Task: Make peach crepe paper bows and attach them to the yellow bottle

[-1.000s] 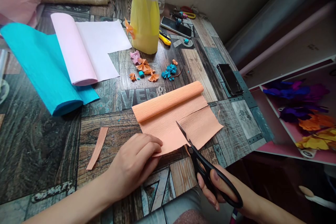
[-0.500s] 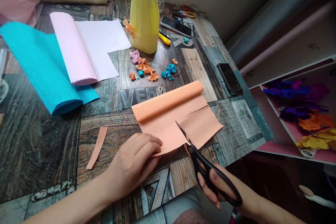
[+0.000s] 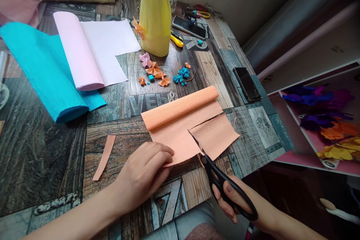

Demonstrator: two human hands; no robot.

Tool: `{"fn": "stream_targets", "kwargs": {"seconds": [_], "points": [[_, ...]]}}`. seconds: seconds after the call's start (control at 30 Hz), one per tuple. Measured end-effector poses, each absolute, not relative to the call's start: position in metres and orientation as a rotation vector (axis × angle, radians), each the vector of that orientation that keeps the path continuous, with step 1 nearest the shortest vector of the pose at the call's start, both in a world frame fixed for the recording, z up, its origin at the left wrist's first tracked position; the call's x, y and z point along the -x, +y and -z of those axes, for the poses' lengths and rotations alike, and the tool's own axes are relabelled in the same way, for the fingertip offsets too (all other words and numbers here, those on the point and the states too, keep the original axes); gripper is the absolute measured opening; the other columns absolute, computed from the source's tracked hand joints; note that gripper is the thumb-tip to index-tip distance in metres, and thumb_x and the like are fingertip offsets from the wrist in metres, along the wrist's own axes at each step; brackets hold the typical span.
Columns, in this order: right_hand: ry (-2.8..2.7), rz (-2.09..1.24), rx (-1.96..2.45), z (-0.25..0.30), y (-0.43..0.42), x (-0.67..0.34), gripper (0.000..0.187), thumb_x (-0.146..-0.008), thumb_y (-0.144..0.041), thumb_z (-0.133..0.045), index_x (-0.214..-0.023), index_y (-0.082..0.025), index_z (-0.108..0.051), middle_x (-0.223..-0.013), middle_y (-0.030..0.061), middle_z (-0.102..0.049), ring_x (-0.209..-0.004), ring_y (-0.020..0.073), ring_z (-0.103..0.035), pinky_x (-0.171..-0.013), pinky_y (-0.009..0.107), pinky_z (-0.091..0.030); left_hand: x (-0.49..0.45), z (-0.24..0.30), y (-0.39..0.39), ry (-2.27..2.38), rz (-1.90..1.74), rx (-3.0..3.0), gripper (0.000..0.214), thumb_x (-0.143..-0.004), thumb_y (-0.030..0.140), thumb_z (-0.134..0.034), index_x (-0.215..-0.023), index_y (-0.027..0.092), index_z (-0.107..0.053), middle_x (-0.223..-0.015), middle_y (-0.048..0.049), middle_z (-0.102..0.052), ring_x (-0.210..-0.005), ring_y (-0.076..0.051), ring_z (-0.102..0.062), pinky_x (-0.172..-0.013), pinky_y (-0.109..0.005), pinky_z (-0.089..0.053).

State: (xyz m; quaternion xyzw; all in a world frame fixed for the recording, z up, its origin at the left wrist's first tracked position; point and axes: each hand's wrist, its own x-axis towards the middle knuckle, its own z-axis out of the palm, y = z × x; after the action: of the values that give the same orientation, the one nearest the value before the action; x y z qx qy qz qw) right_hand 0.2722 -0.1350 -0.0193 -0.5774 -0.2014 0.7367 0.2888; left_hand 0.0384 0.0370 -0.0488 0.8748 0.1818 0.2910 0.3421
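Note:
Black-handled scissors (image 3: 215, 172) are in my right hand (image 3: 232, 198), fingers through and around the loops. Their blades reach into a sheet of peach crepe paper (image 3: 174, 135), which is partly unrolled from its roll on the table. One cut runs in from the right edge, and the blades lie at its inner end, along the side of a nearly separate rectangular piece (image 3: 216, 135). My left hand (image 3: 147, 168) is closed at the sheet's near edge, fingertips pressing on the paper; the thumb is mostly hidden. A narrow peach strip (image 3: 104, 157) lies left of that hand.
Rolls of pink (image 3: 77, 52) and turquoise crepe paper (image 3: 42, 67) lie at the left. Small folded paper pieces (image 3: 154, 69) are mid-table, before a yellow paper-wrapped bottle (image 3: 154, 26). A utility knife (image 3: 177, 39) and two phones (image 3: 246, 83) lie farther right, near the table's edge.
The gap between the rectangular piece and the rest of the peach sheet has widened, the piece shifting slightly toward me. Both hands have stayed nearly in place.

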Motion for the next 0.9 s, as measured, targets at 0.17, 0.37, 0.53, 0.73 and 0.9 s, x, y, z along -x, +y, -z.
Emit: {"fn": "stream_targets", "kwargs": {"seconds": [0.17, 0.37, 0.53, 0.73, 0.9], "points": [[-0.554, -1.953, 1.565, 0.0193, -0.1363, -0.2719, 0.057, -0.086, -0.070, -0.047, -0.084, -0.013, -0.052, -0.053, -0.0057, -0.044, -0.043, 0.0052, -0.038, -0.046, 0.018, -0.031, -0.0367, 0.0488, 0.0366, 0.474, -0.752, -2.283, 0.014, -0.087, 0.004, -0.051, -0.090, 0.018, -0.052, -0.090, -0.0056, -0.066, -0.082, -0.016, -0.060, -0.072, -0.028, -0.047], [-0.600, -1.949, 1.605, 0.0180, -0.1337, -0.2706, 0.057, -0.086, -0.070, -0.047, -0.083, -0.013, -0.051, -0.053, -0.0055, -0.045, -0.043, 0.0053, -0.038, -0.046, 0.018, -0.031, -0.0381, 0.0466, 0.0371, 0.472, -0.763, -2.285, 0.013, -0.087, 0.004, -0.050, -0.090, 0.018, -0.051, -0.088, -0.0053, -0.066, -0.081, -0.016, -0.060, -0.071, -0.028, -0.047], [-0.621, -1.968, 1.606, 0.0156, -0.1319, -0.2708, 0.060, -0.083, -0.073, -0.047, -0.083, -0.013, -0.051, -0.054, -0.0045, -0.046, -0.044, 0.0058, -0.040, -0.045, 0.018, -0.030, -0.0388, 0.0470, 0.0377, 0.470, -0.759, -2.283, 0.014, -0.087, 0.004, -0.051, -0.089, 0.018, -0.051, -0.088, -0.0051, -0.066, -0.081, -0.016, -0.060, -0.071, -0.028, -0.047], [-0.610, -2.034, 1.529, 0.0132, -0.1309, -0.2710, 0.066, -0.082, -0.077, -0.043, -0.089, -0.012, -0.052, -0.059, -0.0022, -0.049, -0.047, 0.0061, -0.042, -0.045, 0.018, -0.026, -0.0390, 0.0476, 0.0383, 0.477, -0.765, -2.298, 0.013, -0.087, 0.005, -0.050, -0.089, 0.018, -0.052, -0.088, -0.0050, -0.066, -0.080, -0.016, -0.061, -0.070, -0.028, -0.046], [-0.606, -2.081, 1.460, 0.0114, -0.1400, -0.2788, 0.067, -0.085, -0.076, -0.038, -0.098, -0.012, -0.054, -0.068, 0.0005, -0.051, -0.050, 0.0053, -0.040, -0.046, 0.017, -0.026, -0.0358, 0.0454, 0.0375, 0.384, -0.688, -2.335, 0.017, -0.088, 0.033, -0.060, -0.092, 0.018, -0.053, -0.091, -0.0087, -0.067, -0.084, -0.021, -0.062, -0.073, -0.034, -0.048]]}}
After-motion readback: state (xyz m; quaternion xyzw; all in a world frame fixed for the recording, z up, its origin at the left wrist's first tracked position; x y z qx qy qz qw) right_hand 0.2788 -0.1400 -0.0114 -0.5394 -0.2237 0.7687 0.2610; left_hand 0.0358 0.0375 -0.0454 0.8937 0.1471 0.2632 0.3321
